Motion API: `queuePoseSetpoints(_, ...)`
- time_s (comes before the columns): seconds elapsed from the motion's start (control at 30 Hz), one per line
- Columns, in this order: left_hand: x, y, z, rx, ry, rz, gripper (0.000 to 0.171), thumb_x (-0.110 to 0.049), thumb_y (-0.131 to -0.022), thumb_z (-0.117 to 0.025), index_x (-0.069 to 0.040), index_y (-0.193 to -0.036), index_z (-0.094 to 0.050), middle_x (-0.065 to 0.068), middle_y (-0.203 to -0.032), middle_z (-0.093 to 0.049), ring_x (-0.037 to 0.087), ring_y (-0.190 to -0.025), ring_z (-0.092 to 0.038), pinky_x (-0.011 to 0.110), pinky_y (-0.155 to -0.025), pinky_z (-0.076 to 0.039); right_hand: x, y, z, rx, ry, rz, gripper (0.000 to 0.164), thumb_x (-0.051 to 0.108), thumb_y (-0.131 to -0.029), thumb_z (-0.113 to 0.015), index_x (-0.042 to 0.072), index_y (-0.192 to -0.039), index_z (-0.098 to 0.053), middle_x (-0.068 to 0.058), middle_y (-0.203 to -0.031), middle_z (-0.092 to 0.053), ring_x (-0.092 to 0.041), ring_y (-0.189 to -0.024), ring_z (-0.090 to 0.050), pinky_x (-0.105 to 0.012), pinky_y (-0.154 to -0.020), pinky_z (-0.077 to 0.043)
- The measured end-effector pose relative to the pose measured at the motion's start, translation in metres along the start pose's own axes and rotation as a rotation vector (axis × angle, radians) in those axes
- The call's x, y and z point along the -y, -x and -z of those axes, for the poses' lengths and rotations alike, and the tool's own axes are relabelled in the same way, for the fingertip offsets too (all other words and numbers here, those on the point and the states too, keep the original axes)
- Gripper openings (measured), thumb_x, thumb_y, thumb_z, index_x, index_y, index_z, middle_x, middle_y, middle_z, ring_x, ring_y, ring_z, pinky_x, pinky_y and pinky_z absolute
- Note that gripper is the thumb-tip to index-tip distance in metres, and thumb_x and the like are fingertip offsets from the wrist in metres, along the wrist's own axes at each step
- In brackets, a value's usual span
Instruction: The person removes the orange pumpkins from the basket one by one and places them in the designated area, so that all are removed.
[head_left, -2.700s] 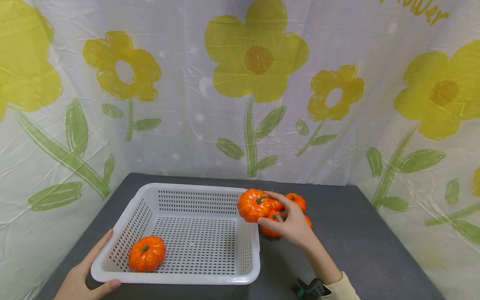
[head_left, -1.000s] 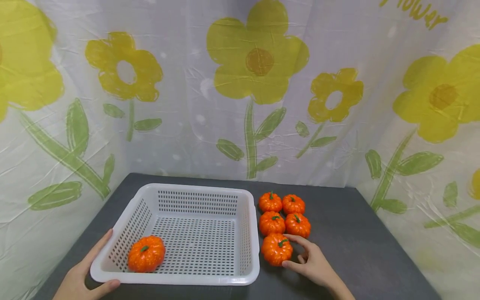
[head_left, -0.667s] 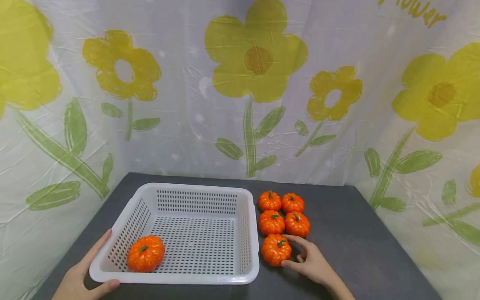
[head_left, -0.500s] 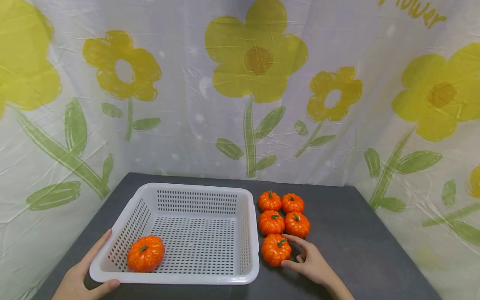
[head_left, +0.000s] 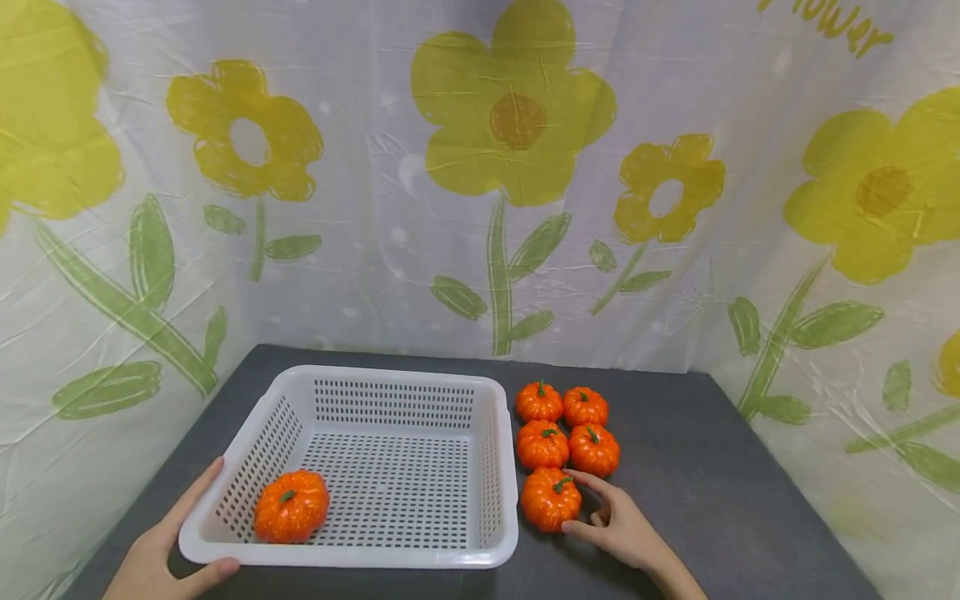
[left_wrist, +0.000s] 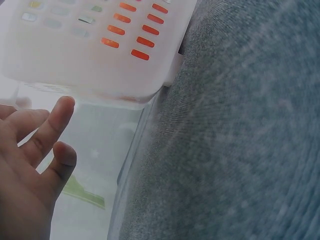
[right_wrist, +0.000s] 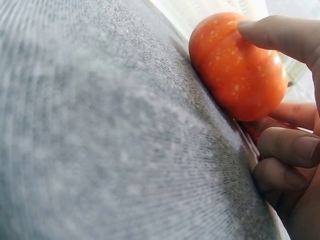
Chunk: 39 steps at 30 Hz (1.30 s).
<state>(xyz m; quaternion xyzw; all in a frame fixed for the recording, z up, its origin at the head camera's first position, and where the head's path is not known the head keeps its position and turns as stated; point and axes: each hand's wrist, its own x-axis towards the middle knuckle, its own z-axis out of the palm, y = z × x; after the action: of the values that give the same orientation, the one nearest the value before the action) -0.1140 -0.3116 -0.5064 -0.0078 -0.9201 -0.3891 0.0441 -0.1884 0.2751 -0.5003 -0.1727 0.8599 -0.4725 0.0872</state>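
Observation:
On the dark table, my right hand pinches a small orange pumpkin with a green stem, thumb on its near side and index finger on its far side. In the right wrist view that pumpkin sits on the table surface, the thumb against its speckled skin and the other fingers curled beside it. My left hand is spread around the near left corner of a white perforated plastic basket, fingers fairly straight along its rim. Another orange pumpkin lies inside the basket, at its near left.
Several more orange pumpkins stand close together in two columns beyond the held one, right of the basket. The dark table extends to the right. A flower-printed white curtain encloses the back and sides.
My right hand has lowered the pumpkin from beside the basket's far right rim to the table, nearer me, in front of the others. Over the last second both hands stay nearly still.

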Motion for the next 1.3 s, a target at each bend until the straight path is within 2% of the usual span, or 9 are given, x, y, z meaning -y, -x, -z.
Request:
queuePoseSetpoints(0.47,-0.003,-0.001,0.001,0.008,0.0,0.004,0.112,-0.034,-0.093,-0.081,-0.008,-0.171,-0.005,0.042,-0.155,-0.039,0.062,-0.123,-0.055,0.086,-0.091,-0.037,-0.002,0.0,0.0,-0.043,-0.046,0.047,0.071,0.02,-0.092,-0.083,0.001,-0.153,-0.052,0.007,-0.059,-0.037,0.002,-0.043,-0.028,-0.018,-0.041,-0.031)
queuePoseSetpoints(0.6,-0.007,-0.001,0.001,0.012,-0.004,0.004,0.112,-0.033,-0.093,-0.081,-0.007,-0.17,-0.005,0.042,-0.156,-0.038,0.063,-0.124,-0.054,0.086,-0.091,-0.037,0.0,0.0,0.001,-0.091,-0.058,0.023,0.068,0.021,-0.092,-0.084,0.006,-0.151,-0.056,-0.005,-0.103,-0.067,-0.001,-0.043,-0.03,-0.018,-0.042,-0.033)
queuePoseSetpoints(0.7,-0.008,-0.001,0.001,0.012,0.0,0.007,0.111,-0.032,-0.093,-0.081,-0.005,-0.17,-0.006,0.042,-0.157,-0.037,0.064,-0.124,-0.053,0.086,-0.091,-0.037,0.003,0.0,0.001,-0.122,-0.082,0.017,0.066,0.019,-0.091,-0.084,0.007,-0.15,-0.057,-0.015,-0.142,-0.062,-0.003,-0.043,-0.031,-0.018,-0.043,-0.033)
queuePoseSetpoints(0.8,-0.006,-0.001,0.002,0.011,0.01,0.004,0.11,-0.031,-0.093,-0.081,-0.005,-0.17,-0.007,0.042,-0.157,-0.036,0.058,-0.123,-0.057,0.086,-0.091,-0.037,0.005,0.001,0.002,-0.142,-0.109,0.05,0.064,0.015,-0.092,-0.083,0.005,-0.149,-0.058,-0.021,-0.146,-0.06,-0.003,-0.044,-0.029,-0.019,-0.042,-0.031)
queuePoseSetpoints(0.9,-0.003,0.0,0.003,0.003,0.004,0.0,0.11,-0.031,-0.092,-0.082,-0.009,-0.171,-0.008,0.04,-0.158,-0.038,0.032,-0.118,-0.065,0.086,-0.091,-0.038,0.007,0.003,0.002,-0.175,-0.135,0.104,0.06,0.01,-0.092,-0.081,0.002,-0.147,-0.058,-0.019,-0.142,-0.064,-0.004,-0.044,-0.027,-0.022,-0.041,-0.031)
queuePoseSetpoints(0.97,-0.002,0.001,0.003,-0.001,0.003,-0.003,0.11,-0.031,-0.092,-0.082,-0.011,-0.171,-0.008,0.039,-0.158,-0.039,0.03,-0.118,-0.064,0.086,-0.091,-0.038,0.009,0.005,0.002,-0.198,-0.152,0.126,0.059,0.007,-0.093,-0.08,0.002,-0.147,-0.058,-0.009,-0.108,-0.073,-0.005,-0.044,-0.025,-0.022,-0.04,-0.03)
queuePoseSetpoints(1.07,0.0,0.002,0.002,0.004,0.011,0.002,0.111,-0.032,-0.093,-0.082,-0.012,-0.172,-0.007,0.039,-0.159,-0.037,0.048,-0.124,-0.06,0.087,-0.091,-0.037,0.014,0.007,0.004,-0.223,-0.161,0.144,0.057,0.004,-0.096,-0.075,0.001,-0.149,-0.056,0.003,-0.062,-0.048,-0.008,-0.042,-0.02,-0.022,-0.04,-0.028)
queuePoseSetpoints(1.17,0.0,0.002,0.002,0.009,0.013,0.011,0.111,-0.033,-0.093,-0.081,-0.013,-0.172,-0.005,0.039,-0.16,-0.035,0.058,-0.129,-0.052,0.087,-0.091,-0.037,0.021,0.005,0.007,-0.242,-0.154,0.152,0.057,0.003,-0.097,-0.073,0.001,-0.151,-0.054,-0.003,-0.051,-0.023,-0.009,-0.042,-0.018,-0.023,-0.039,-0.025)
queuePoseSetpoints(1.3,-0.001,0.002,0.002,-0.023,-0.003,-0.008,0.11,-0.033,-0.091,-0.083,-0.018,-0.172,-0.01,0.036,-0.16,-0.039,0.006,-0.121,-0.057,0.086,-0.091,-0.039,0.029,-0.002,0.012,-0.244,-0.123,0.211,0.057,0.003,-0.096,-0.074,0.0,-0.15,-0.055,-0.009,-0.052,-0.025,-0.008,-0.042,-0.021,-0.024,-0.039,-0.026)
